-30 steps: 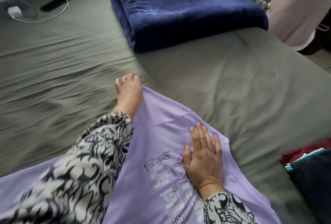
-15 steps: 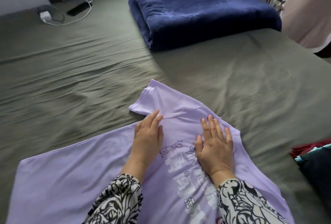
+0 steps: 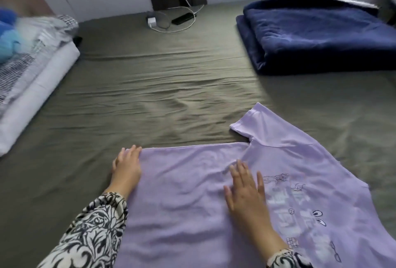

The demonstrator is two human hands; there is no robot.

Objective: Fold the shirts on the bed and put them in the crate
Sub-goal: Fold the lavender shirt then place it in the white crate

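The bed (image 3: 150,87), covered in a rumpled olive sheet, is taking up nearly the whole view, with a folded navy blanket (image 3: 321,36) lying at its far right and a stack of pale bedding (image 3: 32,70) sitting along its left edge. The lilac shirt (image 3: 214,203) is lying print-side up on the near part of the bed, one sleeve pointing toward the blanket. Compared with half a second ago, both hands are now working much further along the body toward the hem, away from the collar end, so the smoothing looks nearly done and the first fold is probably next; no crate is in view. The left hand (image 3: 126,168) is resting on the shirt's far left corner, fingers loosely bent over the edge, though whether it is pinching the cloth I cannot tell. The right hand (image 3: 244,190) is lying flat and open on the middle of the shirt, fingers spread, holding nothing.
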